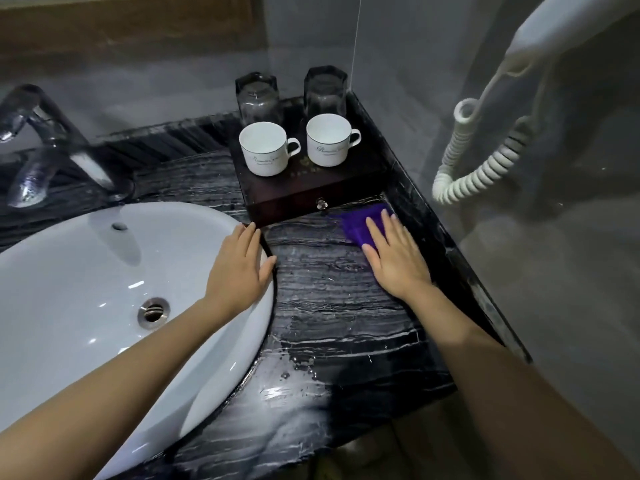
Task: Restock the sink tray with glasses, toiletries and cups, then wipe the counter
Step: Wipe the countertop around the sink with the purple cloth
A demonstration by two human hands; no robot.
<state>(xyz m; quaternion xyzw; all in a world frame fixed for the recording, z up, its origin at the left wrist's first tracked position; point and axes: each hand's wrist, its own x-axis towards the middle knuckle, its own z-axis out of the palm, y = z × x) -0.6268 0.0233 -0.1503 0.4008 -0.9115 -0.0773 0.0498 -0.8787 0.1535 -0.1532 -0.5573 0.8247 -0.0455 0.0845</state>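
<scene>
Two white ceramic cups (265,148) with looped handles stand side by side near the front edge of a dark wooden tray (311,188), and behind them, along its back edge, two clear faceted glasses (258,98) sit upside down. That tray is a flat box with a small clear knob (321,203) on its front face, and it fills the back right corner of the counter (329,306). Black stone with thin white veins makes up the counter, glossy and wet, with water beads near its front edge.

On the bare stone just in front of the tray lies a purple cloth (360,225), crumpled and soft. Flat on it rests the right hand (394,258), palm down and fingers spread, pressing rather than gripping. Spread just as flat, the left hand (242,268) lies on the smooth rim of the oval white basin (86,289), holding nothing. A chrome tap (45,140) rises behind the basin, and a cream coiled cord (485,161) hangs against the grey wall at right.
</scene>
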